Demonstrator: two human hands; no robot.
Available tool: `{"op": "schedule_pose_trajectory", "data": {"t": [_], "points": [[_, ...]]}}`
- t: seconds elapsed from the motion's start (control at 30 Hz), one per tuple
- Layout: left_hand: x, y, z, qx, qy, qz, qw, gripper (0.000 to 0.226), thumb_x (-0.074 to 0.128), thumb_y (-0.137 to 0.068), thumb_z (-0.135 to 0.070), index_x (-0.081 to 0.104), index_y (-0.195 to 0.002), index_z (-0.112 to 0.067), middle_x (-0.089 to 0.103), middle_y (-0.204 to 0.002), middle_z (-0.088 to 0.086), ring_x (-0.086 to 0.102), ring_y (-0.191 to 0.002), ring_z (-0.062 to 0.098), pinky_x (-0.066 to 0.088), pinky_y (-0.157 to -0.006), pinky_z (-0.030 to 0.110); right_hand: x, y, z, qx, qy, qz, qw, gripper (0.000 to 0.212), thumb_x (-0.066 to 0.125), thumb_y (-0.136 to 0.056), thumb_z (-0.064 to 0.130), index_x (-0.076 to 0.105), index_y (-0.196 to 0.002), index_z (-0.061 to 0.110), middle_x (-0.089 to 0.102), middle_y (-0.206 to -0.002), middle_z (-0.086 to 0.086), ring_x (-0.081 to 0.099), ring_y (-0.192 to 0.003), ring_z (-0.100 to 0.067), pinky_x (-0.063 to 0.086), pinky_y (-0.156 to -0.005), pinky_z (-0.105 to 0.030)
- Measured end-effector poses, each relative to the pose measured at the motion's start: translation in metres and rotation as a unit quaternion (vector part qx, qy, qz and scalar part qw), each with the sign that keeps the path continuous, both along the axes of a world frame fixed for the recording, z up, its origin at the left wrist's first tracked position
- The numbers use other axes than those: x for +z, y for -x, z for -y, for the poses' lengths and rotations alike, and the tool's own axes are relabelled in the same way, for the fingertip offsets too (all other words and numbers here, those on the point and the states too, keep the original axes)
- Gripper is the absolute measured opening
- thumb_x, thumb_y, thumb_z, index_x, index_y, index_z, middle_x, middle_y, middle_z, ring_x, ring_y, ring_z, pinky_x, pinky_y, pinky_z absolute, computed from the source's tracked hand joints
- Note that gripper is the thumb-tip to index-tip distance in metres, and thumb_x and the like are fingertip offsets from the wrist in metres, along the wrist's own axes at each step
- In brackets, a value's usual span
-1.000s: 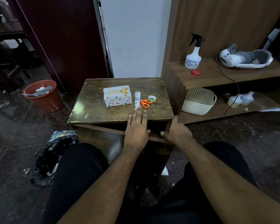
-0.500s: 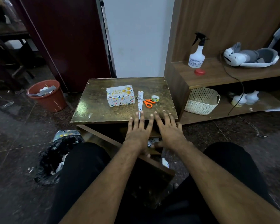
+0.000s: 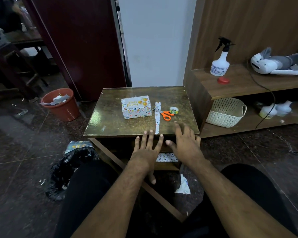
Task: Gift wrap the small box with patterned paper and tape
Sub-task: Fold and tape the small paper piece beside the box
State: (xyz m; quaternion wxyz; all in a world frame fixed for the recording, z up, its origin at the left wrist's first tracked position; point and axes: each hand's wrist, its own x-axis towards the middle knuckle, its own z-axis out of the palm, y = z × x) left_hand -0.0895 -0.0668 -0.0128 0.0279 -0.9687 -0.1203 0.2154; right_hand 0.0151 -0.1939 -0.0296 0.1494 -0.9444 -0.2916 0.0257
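Small brown table [image 3: 110, 122] on a dark floor. The wrapped box [image 3: 136, 107] sits mid-table, a paper strip [image 3: 157, 117], orange scissors [image 3: 163, 114] and tape roll [image 3: 173, 110] just to its right. Left hand [image 3: 147, 148] and right hand [image 3: 185, 141] are both spread flat at the near edge, holding nothing.
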Motion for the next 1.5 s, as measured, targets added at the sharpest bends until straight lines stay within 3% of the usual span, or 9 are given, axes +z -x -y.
{"op": "schedule_pose_trajectory", "data": {"t": [0.17,0.27,0.4,0.5,0.63,0.93,1.27,1.4,1.5], "points": [[0.012,-0.023,-0.008,0.012,0.068,0.173,0.982,0.132,0.080,-0.082,-0.051,-0.024,-0.160,-0.026,-0.040,-0.163,0.010,-0.032,-0.152,0.038,-0.005,-0.126,0.059,-0.005,-0.015,-0.009,-0.025,-0.018,0.046,0.998,0.069,0.048,-0.101,0.056,0.030,-0.158,0.022,0.036,-0.156,-0.007,0.040,-0.135,-0.033,0.039,-0.105,-0.052],[0.013,-0.037,-0.010,0.023,0.090,0.194,0.977,0.118,0.075,-0.087,-0.051,-0.011,-0.164,-0.027,-0.033,-0.167,0.007,-0.029,-0.154,0.035,-0.004,-0.126,0.057,-0.005,-0.034,-0.017,-0.013,-0.069,0.049,0.996,0.063,0.053,-0.102,0.045,0.035,-0.156,0.020,0.035,-0.158,-0.009,0.043,-0.135,-0.035,0.040,-0.108,-0.050],[0.014,-0.059,-0.009,0.041,0.110,0.254,0.960,0.088,0.066,-0.096,-0.041,0.013,-0.164,-0.022,0.004,-0.173,0.003,-0.001,-0.160,0.027,0.009,-0.126,0.049,-0.003,-0.057,-0.031,0.010,-0.124,0.026,0.992,0.058,0.054,-0.103,0.036,0.036,-0.155,0.018,0.039,-0.149,-0.013,0.058,-0.122,-0.037,0.049,-0.094,-0.045],[0.016,-0.076,-0.009,0.057,0.111,0.333,0.935,0.060,0.060,-0.098,-0.031,0.039,-0.153,-0.021,0.048,-0.149,0.002,0.040,-0.142,0.026,0.033,-0.112,0.042,0.000,-0.077,-0.039,-0.035,-0.104,0.022,0.994,0.053,0.052,-0.103,0.038,0.038,-0.152,0.023,0.041,-0.140,-0.012,0.066,-0.101,-0.043,0.052,-0.077,-0.047],[0.014,-0.093,-0.016,0.102,0.113,0.383,0.911,0.020,0.062,-0.096,-0.024,0.066,-0.115,-0.017,0.058,-0.112,0.007,0.055,-0.111,0.031,0.043,-0.090,0.042,-0.001,-0.100,-0.045,-0.039,-0.082,0.027,0.995,0.034,0.055,-0.102,0.035,0.053,-0.136,0.026,0.044,-0.130,-0.008,0.067,-0.102,-0.037,0.054,-0.077,-0.045],[-0.017,-0.121,-0.026,0.063,0.003,0.387,0.920,0.020,0.063,-0.098,-0.035,0.070,-0.111,-0.022,0.060,-0.108,0.005,0.056,-0.107,0.028,0.044,-0.087,0.039,-0.008,-0.107,-0.043,-0.063,-0.176,-0.001,0.982,0.021,0.065,-0.098,0.040,0.066,-0.116,0.030,0.051,-0.124,0.007,0.066,-0.102,-0.021,0.052,-0.078,-0.036],[-0.034,-0.124,-0.029,-0.058,-0.070,0.429,0.899,0.019,0.080,-0.081,-0.016,0.065,-0.092,-0.016,0.058,-0.090,0.005,0.059,-0.086,0.025,0.051,-0.069,0.037,-0.010,-0.099,-0.040,-0.017,-0.199,0.023,0.979,0.017,0.062,-0.099,0.039,0.066,-0.115,0.034,0.055,-0.125,0.016,0.064,-0.101,-0.013,0.055,-0.076,-0.037],[-0.025,-0.114,-0.021,-0.121,-0.108,0.457,0.874,0.019,0.074,-0.089,-0.022,0.065,-0.105,-0.017,0.061,-0.097,0.003,0.059,-0.090,0.022,0.049,-0.072,0.036,-0.015,-0.099,-0.034,-0.008,-0.351,-0.043,0.936,0.013,0.070,-0.095,0.022,0.070,-0.106,0.027,0.061,-0.114,0.012,0.066,-0.095,-0.011,0.057,-0.082,-0.039],[-0.019,-0.105,-0.016,-0.136,-0.107,0.469,0.866,0.020,0.075,-0.090,-0.026,0.066,-0.106,-0.019,0.061,-0.097,0.001,0.059,-0.089,0.021,0.047,-0.070,0.034,-0.012,-0.092,-0.023,-0.016,-0.416,-0.090,0.905,0.013,0.074,-0.093,0.015,0.071,-0.104,0.022,0.066,-0.107,0.013,0.068,-0.089,-0.004,0.055,-0.083,-0.023]]}}
